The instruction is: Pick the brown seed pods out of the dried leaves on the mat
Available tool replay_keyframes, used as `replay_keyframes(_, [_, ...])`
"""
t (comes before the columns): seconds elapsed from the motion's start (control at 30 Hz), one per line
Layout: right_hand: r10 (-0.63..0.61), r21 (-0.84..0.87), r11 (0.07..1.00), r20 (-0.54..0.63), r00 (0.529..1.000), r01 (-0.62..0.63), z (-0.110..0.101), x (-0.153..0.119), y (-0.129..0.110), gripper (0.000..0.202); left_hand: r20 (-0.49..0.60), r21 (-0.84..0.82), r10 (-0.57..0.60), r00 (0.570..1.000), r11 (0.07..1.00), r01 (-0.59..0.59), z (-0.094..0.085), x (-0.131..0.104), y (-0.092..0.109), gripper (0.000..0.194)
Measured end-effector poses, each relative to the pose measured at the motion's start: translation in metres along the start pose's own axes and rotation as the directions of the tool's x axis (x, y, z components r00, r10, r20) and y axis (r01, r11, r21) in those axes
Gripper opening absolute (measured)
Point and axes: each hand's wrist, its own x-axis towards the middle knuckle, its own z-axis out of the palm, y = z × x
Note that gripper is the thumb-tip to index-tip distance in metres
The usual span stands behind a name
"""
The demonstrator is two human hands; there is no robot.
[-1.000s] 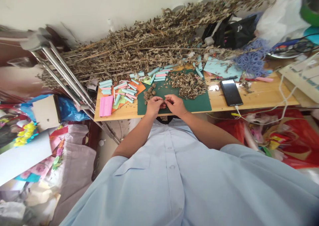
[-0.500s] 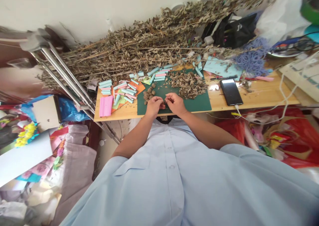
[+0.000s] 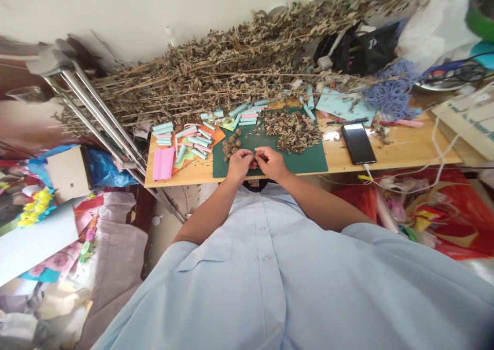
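My left hand (image 3: 240, 163) and my right hand (image 3: 270, 162) meet at the fingertips over the front of a green cutting mat (image 3: 309, 163). Both are closed in a pinch, and whatever lies between the fingers is too small and too covered to name. Just beyond my left hand sits a small cluster of brown balls (image 3: 231, 146), seemingly rolled dried leaf. A heap of loose dried leaves (image 3: 295, 131) spreads behind my right hand. Blue and pink paper rolls (image 3: 198, 141) lie left of the mat, several more at its back edge (image 3: 249, 116).
Long dried leafy stalks (image 3: 216, 67) cover the table's back. A pink paper stack (image 3: 163, 163) lies at the left. On the right are a phone (image 3: 358, 143) with a white cable, a pen (image 3: 349, 121) and purple cord (image 3: 391, 88). Metal poles (image 3: 100, 110) rise at the table's left end.
My fingertips have drawn slightly closer together in the same spot. The view has shifted a little; the leaves, balls and rolls look unmoved.
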Motion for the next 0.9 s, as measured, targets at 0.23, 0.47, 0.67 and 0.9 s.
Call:
replay_keyframes(0.23, [0.059,0.048,0.997,0.019,0.998,-0.060,0.000,0.002,-0.003,0.022,-0.007,0.058,0.000,1.000,0.998,0.000,-0.001,0.001,0.000,0.013])
replay_keyframes(0.47, [0.149,0.128,0.982,-0.087,0.985,-0.138,0.004,0.006,0.005,0.025,0.037,-0.014,-0.042,0.998,0.999,0.043,-0.003,-0.001,0.006,0.014])
replay_keyframes(0.67, [0.044,0.058,0.997,0.003,0.999,-0.044,-0.001,0.003,-0.003,0.022,0.039,-0.035,-0.031,0.999,0.999,0.032,-0.002,-0.003,0.006,0.017])
replay_keyframes(0.9, [-0.008,0.054,0.998,0.041,0.999,0.006,-0.003,0.001,-0.006,0.024,0.046,-0.047,-0.033,0.998,0.998,0.036,-0.003,-0.004,0.007,0.015])
